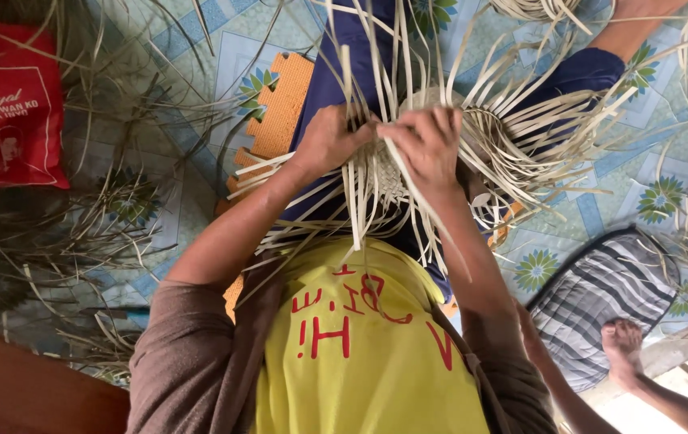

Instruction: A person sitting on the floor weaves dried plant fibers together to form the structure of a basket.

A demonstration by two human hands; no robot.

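Head view: woven piece [388, 173] of pale flat strips sits on the person's lap, over the blue shorts [336, 72]. Small centre patch is plaited tight; most of the strips [537, 120] fan out loose all round, so weaving looks early, with much left to plait.

Left hand [329, 143] rests on the left edge of the weave, wrist bent down, fingers curled in over strips; how many it grips is hard to see. Right hand [428, 145] sits just beside it, nearly touching, fingers closed, pinching one long strip [432, 217] that runs down toward the yellow shirt [360, 337].

Around: patterned floor [199, 48], red bag [10, 116], orange foam mat [279, 112], striped cushion [601, 297], another person's foot [624, 341].
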